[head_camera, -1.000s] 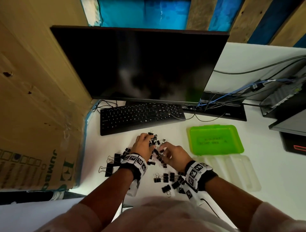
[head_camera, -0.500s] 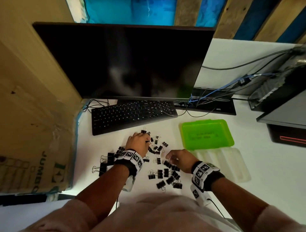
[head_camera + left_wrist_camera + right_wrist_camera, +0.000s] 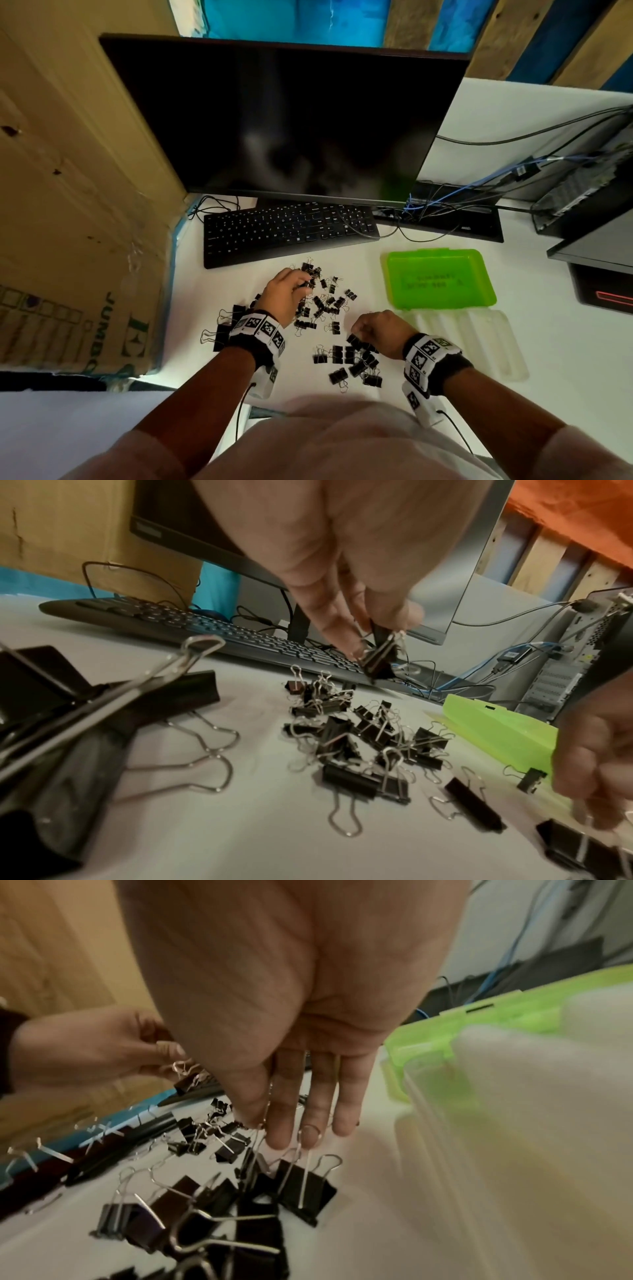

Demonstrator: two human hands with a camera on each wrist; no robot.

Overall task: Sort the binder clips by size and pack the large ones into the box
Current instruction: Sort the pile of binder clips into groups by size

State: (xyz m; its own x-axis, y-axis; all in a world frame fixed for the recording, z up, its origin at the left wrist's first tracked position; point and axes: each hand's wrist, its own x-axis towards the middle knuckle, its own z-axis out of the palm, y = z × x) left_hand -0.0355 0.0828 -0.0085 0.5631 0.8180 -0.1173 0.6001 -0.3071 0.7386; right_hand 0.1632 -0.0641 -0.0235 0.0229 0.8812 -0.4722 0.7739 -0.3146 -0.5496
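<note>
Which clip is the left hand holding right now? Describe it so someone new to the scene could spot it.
Start at the black keyboard; just in front of it lies the far cluster of small binder clips. The left hand hangs over that cluster, pinching one small black clip between its fingertips. It is the only clip there lifted off the desk; its neighbours all lie flat.

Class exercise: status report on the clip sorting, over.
Left hand pinches a small clip above the pile. Right hand fingers a medium clip's handle. Green box open, no clips visible inside. Nothing blocking.
</note>
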